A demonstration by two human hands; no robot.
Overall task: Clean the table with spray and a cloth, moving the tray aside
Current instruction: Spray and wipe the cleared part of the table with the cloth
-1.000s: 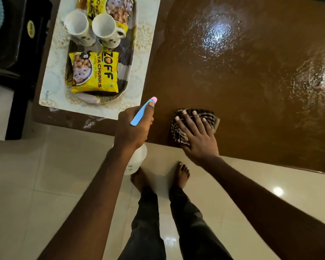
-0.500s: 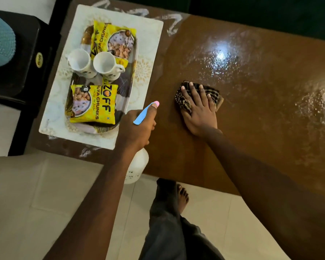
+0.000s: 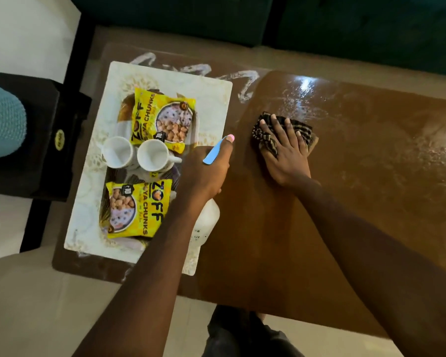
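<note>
My right hand [image 3: 285, 153] presses flat, fingers spread, on a dark striped cloth [image 3: 303, 130] on the wet brown table [image 3: 371, 176]. My left hand [image 3: 204, 173] grips a white spray bottle [image 3: 206, 222] with a blue trigger and pink nozzle tip, held just left of the cloth over the tray's right edge. The tray [image 3: 108, 220] sits on a white mat [image 3: 211, 99] at the table's left end, carrying two white mugs [image 3: 137, 155] and two yellow snack packets [image 3: 137, 210].
White smears [image 3: 242, 81] mark the table behind the mat. A black side table [image 3: 49, 140] with a teal object [image 3: 3, 122] stands to the left. A dark green sofa [image 3: 268, 19] runs along the far side. My legs [image 3: 242, 333] stand at the near edge.
My right hand has slid the cloth away from the near edge toward the table's middle and far side. The left hand with the spray bottle has moved forward over the tray's edge.
</note>
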